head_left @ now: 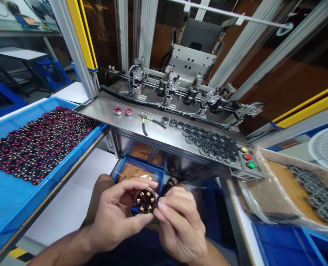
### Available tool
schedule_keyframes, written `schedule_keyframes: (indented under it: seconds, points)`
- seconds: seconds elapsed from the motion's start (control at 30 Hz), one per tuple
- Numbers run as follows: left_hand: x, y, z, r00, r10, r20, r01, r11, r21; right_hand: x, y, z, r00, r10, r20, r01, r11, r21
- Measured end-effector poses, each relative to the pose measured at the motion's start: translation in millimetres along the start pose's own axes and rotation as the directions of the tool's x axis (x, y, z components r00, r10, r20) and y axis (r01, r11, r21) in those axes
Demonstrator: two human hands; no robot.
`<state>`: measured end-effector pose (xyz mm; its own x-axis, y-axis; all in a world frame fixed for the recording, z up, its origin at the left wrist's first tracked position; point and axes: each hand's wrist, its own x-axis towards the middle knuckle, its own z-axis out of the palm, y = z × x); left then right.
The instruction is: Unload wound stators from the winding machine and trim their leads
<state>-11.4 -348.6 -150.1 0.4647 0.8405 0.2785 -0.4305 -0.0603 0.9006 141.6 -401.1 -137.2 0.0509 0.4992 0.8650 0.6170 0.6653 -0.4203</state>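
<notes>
My left hand [119, 210] is closed around a ring-shaped motor stator [146, 200] with copper windings, thumb below and index finger above. Its open face is turned up toward me. A thin copper wire end [122, 204] sticks out on the stator's left side. Against the right rim, my right hand [182, 218] is closed in a pinch; whatever lies between its fingertips is hidden. Beyond the hands, on the metal ledge, are cutting pliers [150, 122] with green-and-black handles and two red-wound stators [123, 111]. Many black stator cores [214, 140] lie in rows farther right.
A blue tray [3, 192] full of wound stators stands at left. Behind the ledge is a winding machine [177, 88]. A button box [248, 162] sits at the ledge's right end, beside a plastic-lined carton [280, 207] of cores. A blue bin [158, 173] is below.
</notes>
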Motion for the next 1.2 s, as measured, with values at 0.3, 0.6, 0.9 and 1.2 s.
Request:
schedule_keyframes:
  seconds: [0.3, 0.6, 0.9, 1.2]
  points:
    - [-7, -4, 7.0, 0.989, 0.077, -0.127, -0.071, 0.996, 0.047, -5, -12, 24, 0.92, 0.378, -0.106, -0.355, 0.916, 0.187]
    - [-2, -1, -20.5, 0.933, -0.282, 0.225, 0.29, 0.957, -0.003, -3, 2, 17, 0.956, 0.293, -0.03, -0.286, 0.947, 0.147]
    - [3, -8, -19.9, 0.922, -0.257, 0.291, 0.328, 0.916, -0.229, 0, 0, 9, 0.957, 0.289, 0.035, -0.29, 0.956, 0.046]
    - [2, -5, -22.9, 0.974, -0.123, 0.193, 0.178, 0.936, -0.303, 4, -1, 7, 0.897, 0.438, 0.064, -0.442, 0.889, 0.115]
